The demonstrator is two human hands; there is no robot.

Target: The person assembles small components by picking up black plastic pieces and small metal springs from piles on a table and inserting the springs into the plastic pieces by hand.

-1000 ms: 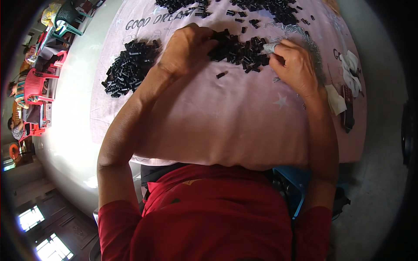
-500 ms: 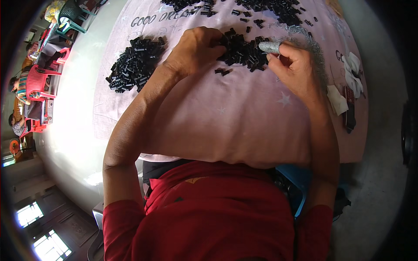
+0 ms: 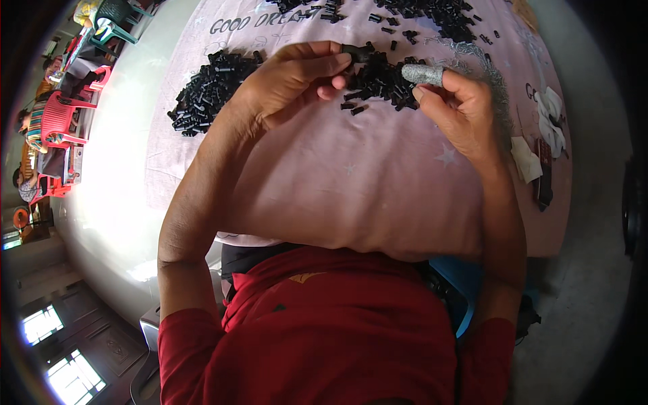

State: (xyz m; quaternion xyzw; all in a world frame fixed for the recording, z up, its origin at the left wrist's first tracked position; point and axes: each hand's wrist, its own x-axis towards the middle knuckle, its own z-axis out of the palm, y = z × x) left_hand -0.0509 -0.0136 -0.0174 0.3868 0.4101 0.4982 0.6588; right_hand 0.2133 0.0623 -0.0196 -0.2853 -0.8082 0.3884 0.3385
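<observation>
My left hand (image 3: 293, 77) is above the table with thumb and index finger pinched. A small black piece (image 3: 358, 51) shows at the fingertips against the dark pile behind, so its outline is hard to read. My right hand (image 3: 459, 108) has its thumb and index finger curled towards each other at the pile's right side. A silvery-grey wrap (image 3: 423, 74) covers that index finger; whatever lies between the fingertips is too small to make out. Between my hands spreads a pile of small black cylindrical pieces (image 3: 385, 84), with a few loose pieces (image 3: 356, 109) in front.
Another black pile (image 3: 206, 98) lies left, and more black pieces (image 3: 452, 23) lie at the far side. Grey tangled strands (image 3: 496, 81), a white cloth (image 3: 550, 118) and a dark red-and-black tool (image 3: 543, 175) lie right on the pink cloth (image 3: 337, 196). Red chairs (image 3: 62, 118) and people are far left.
My left hand has lifted off the pile and turned, showing its thumb and curled fingers, with a black piece at its tips. The right hand has shifted slightly.
</observation>
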